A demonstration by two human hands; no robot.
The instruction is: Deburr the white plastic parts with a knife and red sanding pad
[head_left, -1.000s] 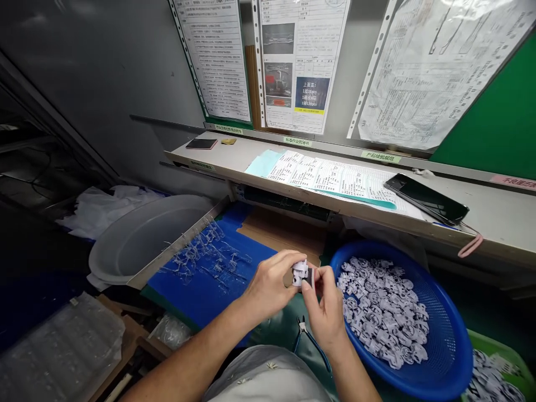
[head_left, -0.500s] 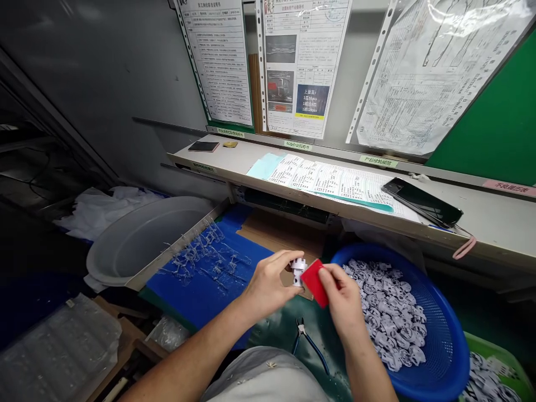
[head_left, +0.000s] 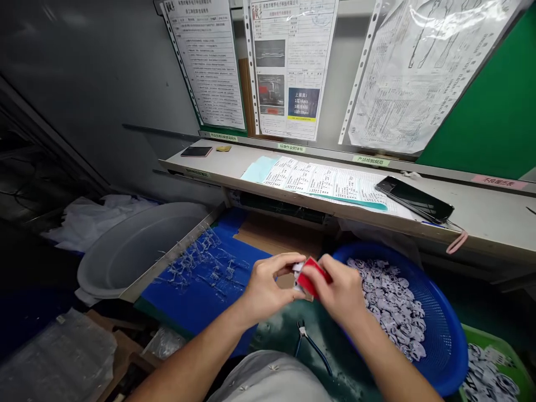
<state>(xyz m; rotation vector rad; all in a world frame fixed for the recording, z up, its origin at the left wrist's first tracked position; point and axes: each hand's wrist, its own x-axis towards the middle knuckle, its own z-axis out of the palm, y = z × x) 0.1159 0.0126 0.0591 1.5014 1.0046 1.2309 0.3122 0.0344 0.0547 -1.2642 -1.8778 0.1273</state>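
Note:
Between thumb and fingers of my left hand is a small white plastic part, mostly covered by what is in front of it. My right hand pinches a flat red piece like a small card or pad, its exact kind unclear. The red piece overlaps the white part and seems to touch it. Below the hands, a pair of side cutters with dark blue handles lies on the green work surface.
A blue plastic basket of white parts stands at right, beside a green bin with more. Clear plastic sprues lie on a blue sheet at left, near a grey tub. A shelf with papers and a phone crosses above.
My right hand has brought the red piece left against the white part and turned over it, hiding more of it. My left hand keeps its hold. The view has shifted slightly.

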